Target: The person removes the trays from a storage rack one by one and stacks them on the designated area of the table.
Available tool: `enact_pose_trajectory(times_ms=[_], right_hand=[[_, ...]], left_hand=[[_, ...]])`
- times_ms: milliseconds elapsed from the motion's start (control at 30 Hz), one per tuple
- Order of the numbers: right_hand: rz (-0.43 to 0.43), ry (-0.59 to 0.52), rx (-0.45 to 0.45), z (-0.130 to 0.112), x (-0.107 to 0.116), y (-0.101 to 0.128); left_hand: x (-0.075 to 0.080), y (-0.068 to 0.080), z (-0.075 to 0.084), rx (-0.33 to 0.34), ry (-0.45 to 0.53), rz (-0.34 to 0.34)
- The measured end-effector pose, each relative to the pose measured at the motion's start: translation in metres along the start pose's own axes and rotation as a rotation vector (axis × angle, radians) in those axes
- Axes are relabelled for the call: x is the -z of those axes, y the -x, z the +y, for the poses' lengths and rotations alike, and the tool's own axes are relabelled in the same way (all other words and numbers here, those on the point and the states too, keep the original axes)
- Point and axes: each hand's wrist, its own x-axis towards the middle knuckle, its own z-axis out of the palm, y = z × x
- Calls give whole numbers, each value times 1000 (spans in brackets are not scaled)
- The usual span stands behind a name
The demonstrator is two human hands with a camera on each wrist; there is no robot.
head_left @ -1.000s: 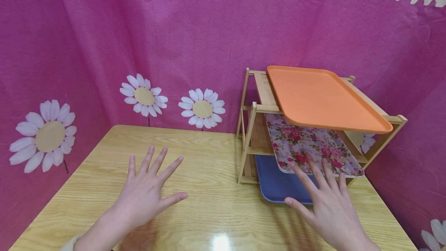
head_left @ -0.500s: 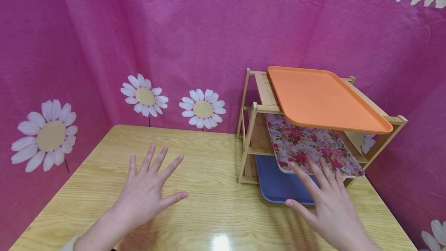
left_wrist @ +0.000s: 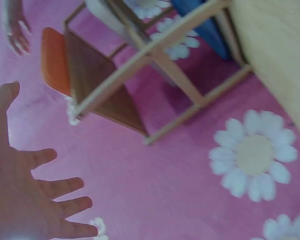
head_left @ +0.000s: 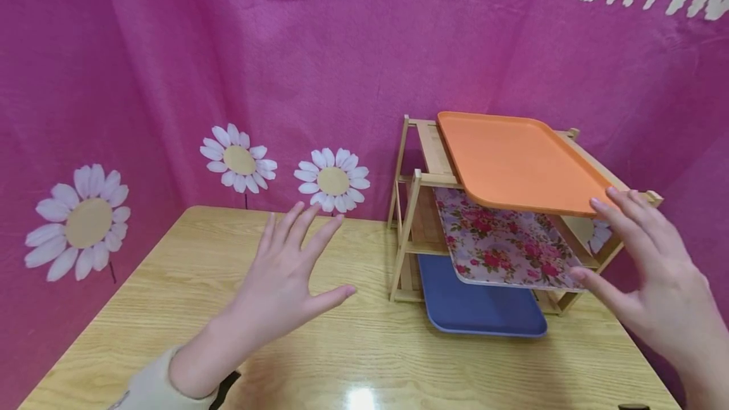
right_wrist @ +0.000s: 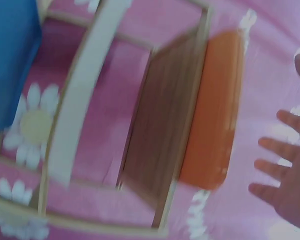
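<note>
The left hand [head_left: 279,290] hangs over the wooden surface [head_left: 364,347] at about 7 o'clock, fingers spread and holding nothing. At 3 o'clock the orange tray [head_left: 515,160] lies on top of the bamboo rack [head_left: 412,233], jutting past its front rail. The right hand [head_left: 655,283], fingers straight and empty, hovers just beside the tray's near corner; a nudge there could tip it off. A floral tray [head_left: 501,245] and a blue tray [head_left: 478,305] sit below. Pink daisy-print cloth [head_left: 228,68] walls the room.
</note>
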Motion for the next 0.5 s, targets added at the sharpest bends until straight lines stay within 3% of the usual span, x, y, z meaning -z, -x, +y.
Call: enact_pose_trajectory(times_ms=[167, 367, 500], right_hand=[[-38, -10, 16, 52, 7, -14], [-21, -37, 101, 103, 8, -22], [-36, -59, 99, 125, 10, -28]], left_hand=[[-1, -28, 20, -106, 52, 86], [-11, -60, 39, -179, 120, 87], [-17, -83, 52, -247, 181, 99]])
